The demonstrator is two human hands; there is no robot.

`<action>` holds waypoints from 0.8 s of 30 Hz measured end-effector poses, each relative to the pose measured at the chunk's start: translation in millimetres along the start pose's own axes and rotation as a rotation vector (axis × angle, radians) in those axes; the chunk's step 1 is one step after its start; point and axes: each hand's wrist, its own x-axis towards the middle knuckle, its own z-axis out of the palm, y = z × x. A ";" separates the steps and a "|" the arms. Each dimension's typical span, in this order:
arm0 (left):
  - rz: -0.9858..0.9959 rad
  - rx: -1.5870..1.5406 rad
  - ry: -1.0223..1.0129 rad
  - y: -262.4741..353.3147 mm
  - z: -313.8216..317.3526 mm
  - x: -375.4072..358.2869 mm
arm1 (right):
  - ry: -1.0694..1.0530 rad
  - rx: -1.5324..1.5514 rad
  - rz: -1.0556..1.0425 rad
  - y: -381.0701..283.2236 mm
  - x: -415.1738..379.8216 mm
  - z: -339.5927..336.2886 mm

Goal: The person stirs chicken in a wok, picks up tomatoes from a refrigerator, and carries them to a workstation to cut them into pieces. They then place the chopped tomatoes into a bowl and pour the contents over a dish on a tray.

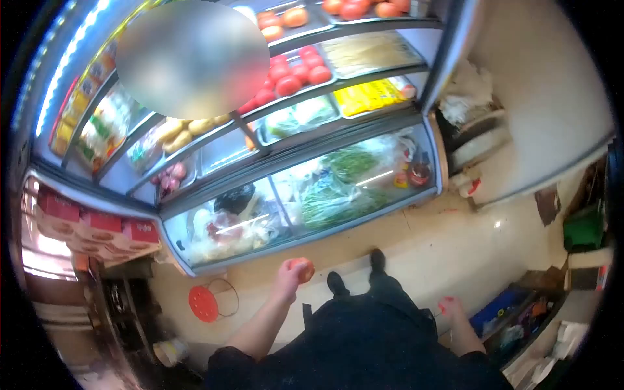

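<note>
My left hand (289,276) is raised in front of me and grips an orange-red tomato (304,268). It hovers just before the glass front of a refrigerated display case (312,214). My right hand (450,307) hangs low beside my hip and pinches something small and red that I cannot make out. Trays of red tomatoes (292,75) sit on the case's upper shelves.
The case holds green vegetables (338,188), bagged produce (227,231), yellow packs (370,96) and potatoes (188,130). Red boxes (97,227) are stacked at left. A red stool (205,302) stands on the floor. Crates and clutter (520,318) sit at right. My shoes (357,273) stand on pale floor.
</note>
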 end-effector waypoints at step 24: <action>0.062 0.781 -0.767 -241.7 758.8 26.6 | 0.432 0.948 0.095 239.1 55.8 -484.2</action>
